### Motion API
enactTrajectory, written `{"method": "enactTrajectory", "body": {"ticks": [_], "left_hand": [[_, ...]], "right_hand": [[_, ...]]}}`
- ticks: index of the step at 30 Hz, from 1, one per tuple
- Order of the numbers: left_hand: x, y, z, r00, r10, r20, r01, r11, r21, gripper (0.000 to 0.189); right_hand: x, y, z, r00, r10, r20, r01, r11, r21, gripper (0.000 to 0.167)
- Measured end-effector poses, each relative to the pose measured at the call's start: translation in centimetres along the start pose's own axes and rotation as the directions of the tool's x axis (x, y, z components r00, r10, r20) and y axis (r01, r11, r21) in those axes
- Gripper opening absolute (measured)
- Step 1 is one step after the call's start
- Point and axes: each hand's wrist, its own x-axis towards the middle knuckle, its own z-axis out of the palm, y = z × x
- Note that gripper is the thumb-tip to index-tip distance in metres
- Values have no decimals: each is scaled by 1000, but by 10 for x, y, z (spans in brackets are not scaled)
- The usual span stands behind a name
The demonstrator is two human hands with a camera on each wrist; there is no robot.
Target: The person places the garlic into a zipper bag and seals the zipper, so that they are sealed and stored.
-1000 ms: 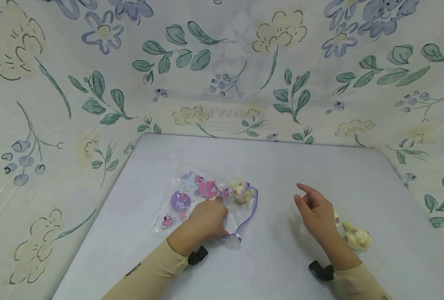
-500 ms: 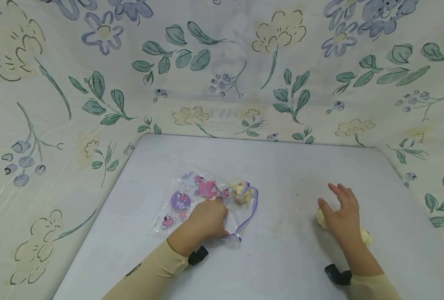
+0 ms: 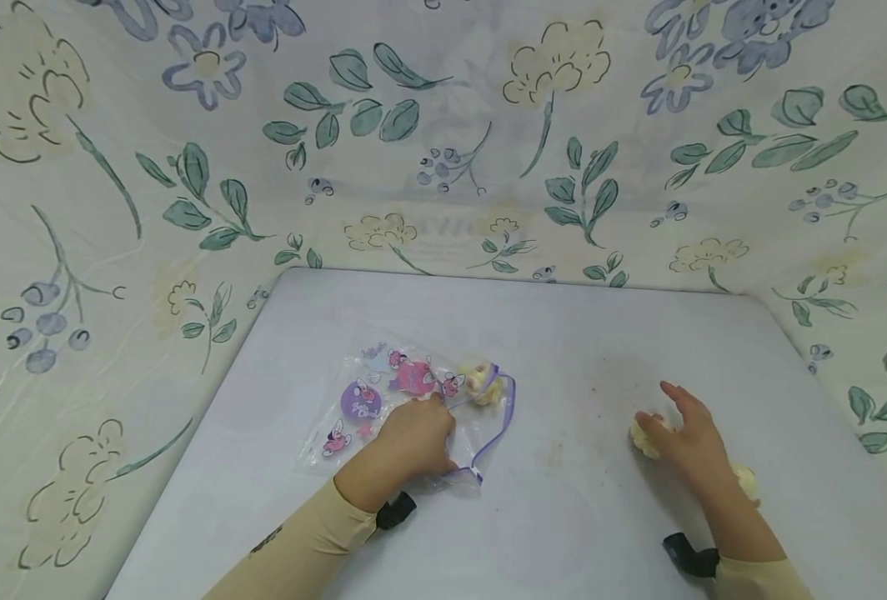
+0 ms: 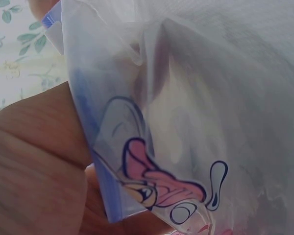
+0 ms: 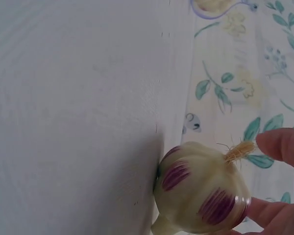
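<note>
My left hand [image 3: 416, 440] grips the mouth of a clear plastic zip bag [image 3: 359, 403] with pink and purple cartoon prints. The blue zip edge [image 4: 105, 193] runs between thumb and fingers in the left wrist view. One garlic bulb [image 3: 481, 383] lies inside near the purple-edged opening. To the right, my right hand [image 3: 689, 450] reaches over another garlic bulb [image 3: 643, 438], its fingers spread around it. Up close, this bulb [image 5: 201, 191] is whitish with purple streaks, and a fingertip is right at its roots [image 5: 240, 151]. A further bulb [image 3: 746, 482] is partly hidden behind the right wrist.
A white table [image 3: 533, 525] carries everything, with small brown specks [image 3: 601, 400] scattered left of the right hand. Floral cloth [image 3: 443, 150] hangs behind and along the sides. Black wrist devices [image 3: 396, 510] sit at both sleeves.
My right hand has moved right and toward me, from the middle of the table to the nearer loose garlic bulb. The left hand and bag have stayed in place.
</note>
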Motion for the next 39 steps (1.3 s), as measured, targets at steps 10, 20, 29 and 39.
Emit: {"method": "enactTrajectory", "body": {"ticks": [10, 20, 29, 39], "left_hand": [[-1, 0, 1, 1000, 6, -3, -6, 1000, -5, 39], [-2, 2, -3, 1000, 8, -11, -8, 1000, 2, 38], [-3, 0, -3, 1000, 5, -18, -5, 1000, -8, 37], [-3, -1, -1, 1000, 2, -8, -2, 1000, -19, 37]], "right_hand": [[8, 1, 9, 994, 7, 108, -9, 1000, 12, 98], [10, 3, 14, 992, -71, 108, 76, 996, -42, 87], [5, -5, 22, 964, -209, 166, 225, 970, -86, 77], [-4, -14, 27, 941, -322, 107, 331, 941, -74, 59]]}}
